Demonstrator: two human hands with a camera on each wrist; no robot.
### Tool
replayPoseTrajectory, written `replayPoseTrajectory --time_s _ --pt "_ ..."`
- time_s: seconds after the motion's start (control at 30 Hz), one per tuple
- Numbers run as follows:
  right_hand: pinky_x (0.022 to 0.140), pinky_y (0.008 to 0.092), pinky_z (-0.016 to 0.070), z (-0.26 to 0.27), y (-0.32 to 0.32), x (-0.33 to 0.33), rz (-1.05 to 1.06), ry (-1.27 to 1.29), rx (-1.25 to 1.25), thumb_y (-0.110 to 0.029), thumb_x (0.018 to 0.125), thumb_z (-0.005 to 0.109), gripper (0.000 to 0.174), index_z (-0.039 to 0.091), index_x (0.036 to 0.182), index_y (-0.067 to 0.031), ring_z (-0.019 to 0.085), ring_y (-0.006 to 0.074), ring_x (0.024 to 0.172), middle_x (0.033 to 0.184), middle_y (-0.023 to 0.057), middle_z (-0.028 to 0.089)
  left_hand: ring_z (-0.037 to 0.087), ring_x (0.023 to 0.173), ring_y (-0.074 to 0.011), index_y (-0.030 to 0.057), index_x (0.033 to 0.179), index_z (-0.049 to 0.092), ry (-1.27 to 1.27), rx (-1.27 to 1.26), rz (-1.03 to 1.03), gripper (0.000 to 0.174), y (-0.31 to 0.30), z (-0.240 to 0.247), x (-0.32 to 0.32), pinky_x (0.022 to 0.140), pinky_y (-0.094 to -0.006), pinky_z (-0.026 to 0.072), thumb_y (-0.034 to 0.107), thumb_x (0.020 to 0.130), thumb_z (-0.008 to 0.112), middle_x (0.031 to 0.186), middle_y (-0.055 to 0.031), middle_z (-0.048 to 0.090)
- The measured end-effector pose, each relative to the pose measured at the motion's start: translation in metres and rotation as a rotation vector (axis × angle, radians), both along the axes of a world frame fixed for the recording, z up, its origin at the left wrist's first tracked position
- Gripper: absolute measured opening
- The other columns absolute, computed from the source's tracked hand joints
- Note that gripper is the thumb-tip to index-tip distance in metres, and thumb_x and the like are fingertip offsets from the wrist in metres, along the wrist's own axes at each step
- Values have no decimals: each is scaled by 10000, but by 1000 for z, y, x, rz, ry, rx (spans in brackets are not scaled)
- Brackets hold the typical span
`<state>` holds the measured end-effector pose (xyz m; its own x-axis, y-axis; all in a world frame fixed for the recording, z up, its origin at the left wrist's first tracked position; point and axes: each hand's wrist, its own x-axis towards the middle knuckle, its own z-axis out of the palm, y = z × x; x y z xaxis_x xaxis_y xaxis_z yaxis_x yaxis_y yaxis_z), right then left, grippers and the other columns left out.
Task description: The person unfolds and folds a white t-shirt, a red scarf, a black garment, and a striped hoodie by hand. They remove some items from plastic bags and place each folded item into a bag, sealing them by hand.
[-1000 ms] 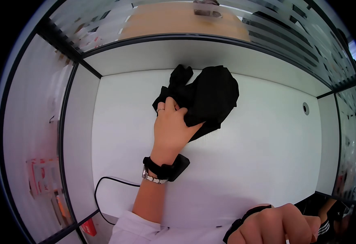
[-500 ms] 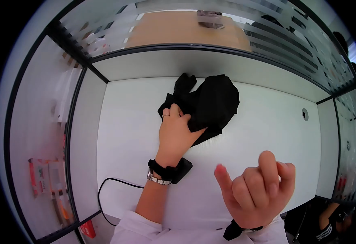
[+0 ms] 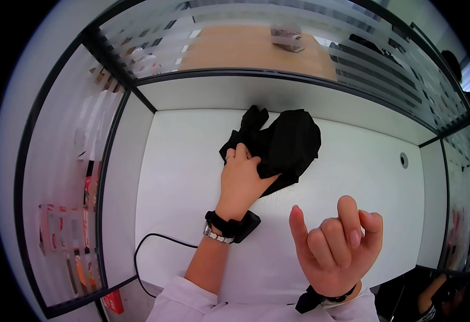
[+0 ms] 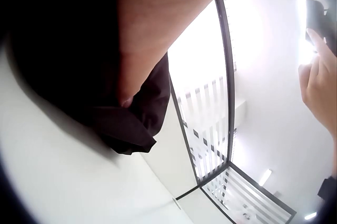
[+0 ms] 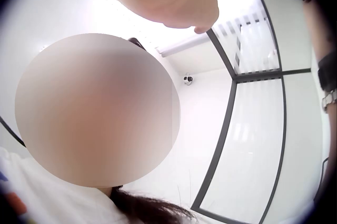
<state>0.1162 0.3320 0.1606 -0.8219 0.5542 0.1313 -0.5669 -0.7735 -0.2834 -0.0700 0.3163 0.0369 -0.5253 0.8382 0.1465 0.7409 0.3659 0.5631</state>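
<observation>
A crumpled black cloth (image 3: 294, 142) lies near the back of the white desk. My left hand (image 3: 243, 183) grips its near left part, fingers bent into the folds and thumb partly under an edge. In the left wrist view the cloth (image 4: 126, 132) hides much of that hand. My right hand (image 3: 337, 252) is raised above the desk's front right, palm toward the head view and holding nothing. Its little finger stands up while the other fingers curl. The left wrist view shows the right hand (image 4: 320, 84) at the right edge.
Low white walls with dark-framed striped glass enclose the desk (image 3: 353, 177). A black cable (image 3: 137, 249) loops at the left front. A round hole (image 3: 404, 160) is at the desk's right. Red and white packages (image 3: 63, 225) show through the left glass.
My right hand has risen from the lower front edge into fuller view and turned its palm toward the head view. My left hand stays at the cloth; the head view has shifted.
</observation>
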Motion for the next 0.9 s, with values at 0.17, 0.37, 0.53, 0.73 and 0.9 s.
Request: replayPoseTrajectory --time_s 0.17,0.37,0.53,0.73,0.9 --pt "988 442 391 -1 0 1 -19 -25 26 -309 1034 264 346 441 809 -114 298 159 519 524 -13 329 486 1013 -332 -13 863 746 -1 16 -5 454 -1 2 1 791 -431 516 407 729 853 1037 -122 520" --pt "783 398 386 -4 5 2 -10 -44 52 -306 1026 270 336 437 801 -120 234 154 488 515 -25 269 477 1029 -329 -4 847 744 8 19 -18 431 0 2 1 782 -424 518 398 739 853 1026 -119 510" --pt "770 381 384 -2 6 2 6 -30 92 -293 1019 314 278 434 829 -129 225 140 487 518 -35 247 474 1025 -320 3 848 754 6 15 -9 435 0 2 2 774 -420 516 414 742 848 1012 -113 509" --pt "709 311 373 14 -2 -3 -63 -160 152 35 919 556 202 457 958 -137 332 101 616 736 -22 389 477 1034 -325 3 855 758 12 4 -2 441 -1 2 2 795 -426 513 420 740 847 1032 -119 512" --pt "657 238 379 21 0 3 128 -277 373 269 675 608 473 481 774 -175 431 147 797 1030 50 418 477 1038 -325 3 855 758 18 4 -9 434 0 1 1 805 -424 516 411 737 851 1039 -119 509"
